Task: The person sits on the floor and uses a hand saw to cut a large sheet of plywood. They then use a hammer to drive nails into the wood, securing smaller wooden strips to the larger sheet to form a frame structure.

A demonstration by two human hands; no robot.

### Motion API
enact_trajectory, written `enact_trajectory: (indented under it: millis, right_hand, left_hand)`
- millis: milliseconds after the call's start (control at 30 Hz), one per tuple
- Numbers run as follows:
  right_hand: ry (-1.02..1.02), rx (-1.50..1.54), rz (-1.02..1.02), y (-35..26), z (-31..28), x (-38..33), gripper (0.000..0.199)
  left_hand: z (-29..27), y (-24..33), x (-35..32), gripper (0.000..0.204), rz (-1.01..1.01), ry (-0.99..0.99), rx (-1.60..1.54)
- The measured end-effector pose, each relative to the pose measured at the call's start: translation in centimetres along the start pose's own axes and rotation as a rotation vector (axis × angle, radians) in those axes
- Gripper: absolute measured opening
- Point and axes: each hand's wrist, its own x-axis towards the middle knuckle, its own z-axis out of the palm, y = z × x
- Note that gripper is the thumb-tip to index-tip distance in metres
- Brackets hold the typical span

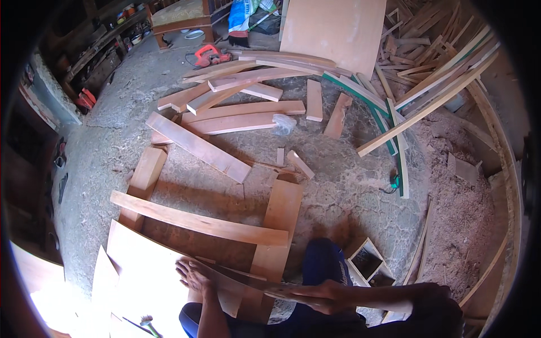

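Note:
My left hand [193, 274] lies flat with its fingers spread on a thin pale board [149, 262], which is washed out by bright light. My right hand [326, 296] is closed around the handle of what looks like a hand saw [277, 291]. Its narrow dark length points left along the board's edge, toward my left hand; the teeth cannot be made out. Under the board run two thick timbers, one at the left [147, 169] and one at the right [284, 200]. A long wooden strip [197, 217] lies across both, just beyond the board.
Several planks [242, 121] lie ahead on the floor, with a red power tool [211, 56] behind them. Long strips [428, 104] and sawdust [456, 208] are at the right. A divided wooden box [367, 259] stands beside my knee. A hammer-like tool [149, 324] lies near left.

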Motion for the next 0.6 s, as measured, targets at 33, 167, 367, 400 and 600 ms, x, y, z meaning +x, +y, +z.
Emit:
enact_trajectory:
  millis: [33, 167, 367, 400, 600]
  right_hand:
    - [-0.124, 0.049, 0.073, 2.3, 0.9, 1.2, 0.080]
    - [-0.002, -0.097, 0.006, 2.3, 5.2, 13.3, 0.077]
    - [0.036, -0.016, -0.029, 3.0, 0.7, -1.4, 0.070]
    - [0.043, 0.016, 0.009, 2.4, 0.3, -2.6, 0.069]
    - [0.080, 0.053, -0.028, 4.0, 3.9, 8.1, 0.063]
  left_hand:
    - [0.2, 0.5, -0.9, 0.057, -0.003, -0.018, -0.013]
    - [-4.0, 3.5, -2.3, 0.058, -0.018, -0.026, -0.066]
    - [-2.8, 2.0, -1.5, 0.061, -0.033, -0.007, -0.054]
    - [-2.2, 1.9, -1.7, 0.061, -0.041, -0.012, -0.063]
    - [-2.0, 2.6, -1.2, 0.060, 0.015, 0.044, -0.118]
